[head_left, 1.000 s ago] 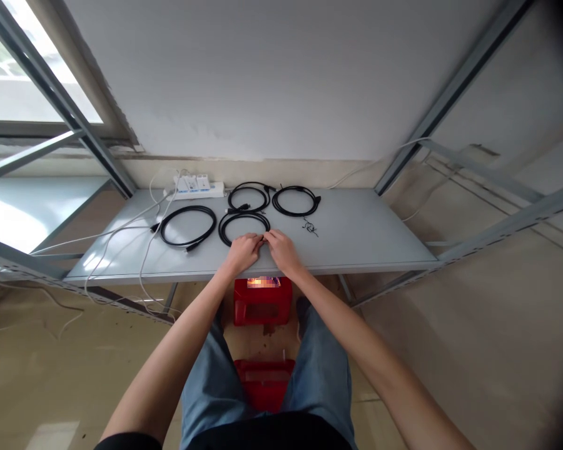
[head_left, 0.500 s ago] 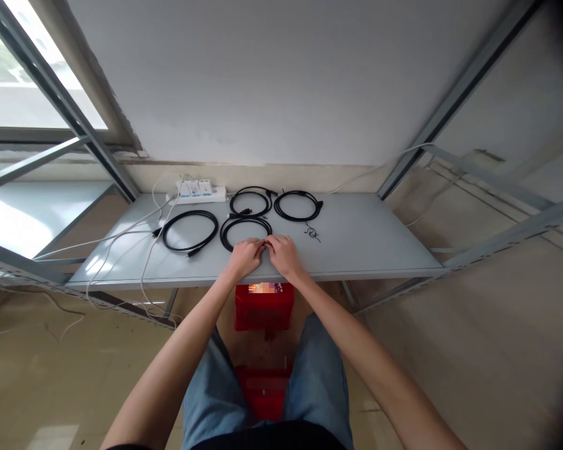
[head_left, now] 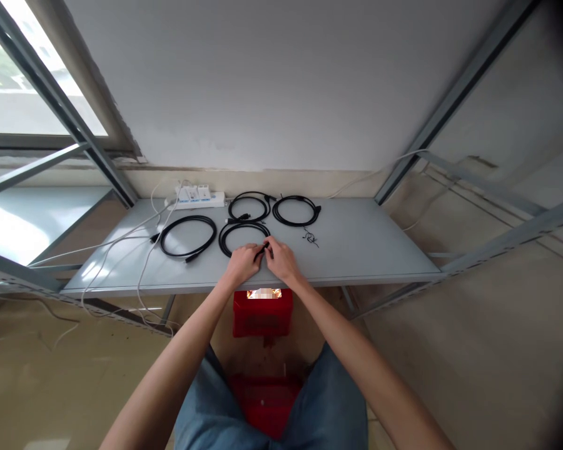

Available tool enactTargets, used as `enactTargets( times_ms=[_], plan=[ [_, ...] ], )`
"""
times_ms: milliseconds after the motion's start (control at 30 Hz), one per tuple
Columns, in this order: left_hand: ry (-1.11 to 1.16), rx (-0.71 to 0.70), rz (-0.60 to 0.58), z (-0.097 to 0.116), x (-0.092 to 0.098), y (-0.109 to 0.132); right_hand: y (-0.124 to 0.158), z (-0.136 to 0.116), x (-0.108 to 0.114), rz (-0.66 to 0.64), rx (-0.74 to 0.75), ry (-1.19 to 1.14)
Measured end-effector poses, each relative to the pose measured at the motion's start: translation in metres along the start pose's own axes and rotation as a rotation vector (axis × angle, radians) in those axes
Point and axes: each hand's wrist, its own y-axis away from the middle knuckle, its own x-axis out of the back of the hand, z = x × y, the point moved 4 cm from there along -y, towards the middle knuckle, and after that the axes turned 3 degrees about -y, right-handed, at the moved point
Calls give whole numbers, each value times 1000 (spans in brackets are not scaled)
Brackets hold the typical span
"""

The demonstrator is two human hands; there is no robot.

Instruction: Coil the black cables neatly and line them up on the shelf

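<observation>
Black cable lies in four coils on a grey steel shelf [head_left: 366, 250], the nearest loop [head_left: 242, 224] beneath a person's two bare hands at the shelf's front edge. Measured from the white power strip [head_left: 196, 199], that nearest loop sits forward and to the right. A second coil [head_left: 187, 216] lies directly forward of the strip, a third coil [head_left: 248, 197] just to its right, and a fourth coil [head_left: 295, 197] farther right, with a small black wire tangle [head_left: 310, 237] forward of that. A red plastic crate [head_left: 263, 315] stands below the shelf, well forward of the strip. The risk: a sharp tug could spring the nearest loop open or drag it into the third coil and snag the two, while a careless pull toward the edge could slide it off the shelf. The left hand [head_left: 244, 262] has its fingers curled closed on a black cable end [head_left: 263, 249]. The right hand [head_left: 281, 259] has its fingers bunched just beside that end, nearly meeting the left; whether they grip it too cannot be told.
</observation>
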Motion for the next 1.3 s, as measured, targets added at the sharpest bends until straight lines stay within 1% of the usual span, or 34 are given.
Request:
enactTargets(
  times_ms=[200, 367, 533, 700, 1000, 1133, 1300],
  plan=[
    [15, -19, 5, 0, 0, -2, -1, 3, 0, 25, -45, -54],
    [14, -9, 0, 2, 1, -1, -4, 8, 1, 46, -122, -200],
    [12, 4, -5, 5, 3, 0, -7, 11, 0, 39, -118, -302],
    [-9, 28, -12, 5, 2, -1, -7, 12, -1, 50, -113, -330],
    [-26, 13, -26, 4, 2, -1, -11, 23, -5, 108, -201, -442],
    [-37, 19, -39, 4, 2, -1, -9, 25, -8, 98, -213, -457],
    [-14, -4, -9, 2, 0, -1, -4, 22, -7, 73, -208, -416]
  ],
)
